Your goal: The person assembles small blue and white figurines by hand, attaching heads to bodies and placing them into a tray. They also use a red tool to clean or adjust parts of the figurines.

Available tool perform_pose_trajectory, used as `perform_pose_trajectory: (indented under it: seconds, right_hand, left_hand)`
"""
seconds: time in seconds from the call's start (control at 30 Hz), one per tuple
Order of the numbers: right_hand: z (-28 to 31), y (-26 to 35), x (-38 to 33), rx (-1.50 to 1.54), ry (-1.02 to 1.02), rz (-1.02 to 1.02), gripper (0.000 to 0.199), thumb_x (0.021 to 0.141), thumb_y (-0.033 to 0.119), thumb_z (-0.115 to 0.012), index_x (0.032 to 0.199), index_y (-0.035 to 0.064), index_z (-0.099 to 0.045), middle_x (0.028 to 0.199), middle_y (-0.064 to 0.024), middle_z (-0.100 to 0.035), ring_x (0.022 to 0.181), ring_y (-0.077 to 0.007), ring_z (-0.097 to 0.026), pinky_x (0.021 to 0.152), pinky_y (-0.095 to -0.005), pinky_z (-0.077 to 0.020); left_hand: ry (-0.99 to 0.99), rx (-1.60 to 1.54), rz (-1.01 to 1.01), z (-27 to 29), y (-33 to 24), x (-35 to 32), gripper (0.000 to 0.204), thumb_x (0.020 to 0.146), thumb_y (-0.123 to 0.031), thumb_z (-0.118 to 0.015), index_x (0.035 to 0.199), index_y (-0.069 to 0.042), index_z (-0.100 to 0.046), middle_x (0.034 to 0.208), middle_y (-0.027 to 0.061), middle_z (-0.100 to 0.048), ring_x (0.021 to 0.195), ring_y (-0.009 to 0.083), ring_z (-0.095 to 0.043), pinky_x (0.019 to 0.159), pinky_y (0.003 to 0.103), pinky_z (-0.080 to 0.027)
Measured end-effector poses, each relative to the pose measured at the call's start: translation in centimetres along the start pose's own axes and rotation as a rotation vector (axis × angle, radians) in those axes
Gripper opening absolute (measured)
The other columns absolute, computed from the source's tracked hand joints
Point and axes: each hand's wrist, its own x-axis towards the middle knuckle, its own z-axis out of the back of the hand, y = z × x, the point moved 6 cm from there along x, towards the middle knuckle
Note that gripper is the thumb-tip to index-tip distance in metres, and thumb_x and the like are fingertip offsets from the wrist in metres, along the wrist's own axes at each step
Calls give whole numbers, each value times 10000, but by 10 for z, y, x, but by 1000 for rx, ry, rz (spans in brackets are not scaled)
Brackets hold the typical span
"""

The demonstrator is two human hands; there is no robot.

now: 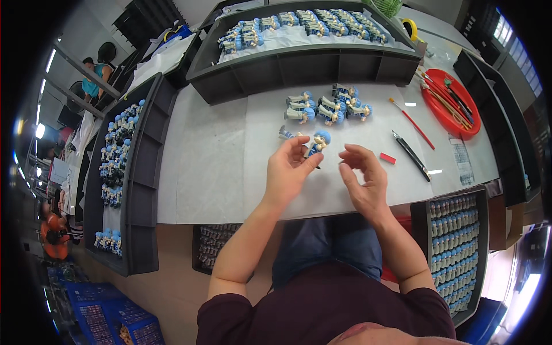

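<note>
Head view: one small figurine (318,144) with blue hair, upright or nearly so, held above the worktable (207,172) between thumb and fingers of my left hand (294,169), the grip narrow; one right hand (365,179), mine, just beside it to the right, fingers loosely curled, thumb parted from them, the grip fairly wide; one lying figurine (284,133), partly hidden, just beyond my left fingers; one cluster of similar figurines (330,109), lying in small groups farther back; one red-handled brush (415,126), lying aslant to the right; one slim black-and-silver tool (411,155), near the brush; one small red block (388,158), between that tool and my right hand; one red dish (467,133), holding brushes and sticks; one dark tray (305,72) along the back, one more (141,190) at left, one (421,230) low at right, all three bearing figurines
</note>
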Motion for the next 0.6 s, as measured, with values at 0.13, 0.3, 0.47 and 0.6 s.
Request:
perform_pose_trajectory:
  seconds: [0.13, 0.3, 0.47, 0.6]
  right_hand:
    - [-38, -10, -4, 371, 115, -234, 495, 872, 40, -577, 1315, 38, -356, 1121, -130, -527, 1007, -187, -555, 837, -309, -473]
    - [-40, -24, -7, 427, 140, -314, 446, 899, -9, -494, 1320, 49, -358, 1103, -122, -543, 1039, -167, -532, 878, -301, -443]
    - [-43, -32, -11, 408, 195, -390, 432, 905, -3, -486, 1318, 52, -371, 1094, -122, -556, 1013, -148, -534, 860, -285, -443]
    - [-45, -26, -13, 421, 257, -412, 443, 903, 12, -503, 1325, 48, -372, 1076, -120, -567, 981, -145, -548, 839, -283, -453]
  left_hand:
    - [24, -125, -115, -11, 7, -15, 390, 789, -12, -673, 1154, 24, -540, 914, 31, -577, 827, 77, -544, 649, 199, -465]
    - [104, -282, -1, 8, 24, -19, 318, 853, -19, -583, 1165, 35, -548, 1032, 64, -589, 916, 110, -553, 762, 237, -474]
    - [-33, -584, 179, 13, 31, -16, 331, 940, -153, -497, 1218, 26, -503, 1150, 93, -570, 943, 132, -563, 774, 238, -457]
    - [-3, -465, 138, 8, 33, -14, 346, 941, -214, -516, 1206, 8, -530, 1073, 64, -592, 856, 82, -540, 703, 232, -458]
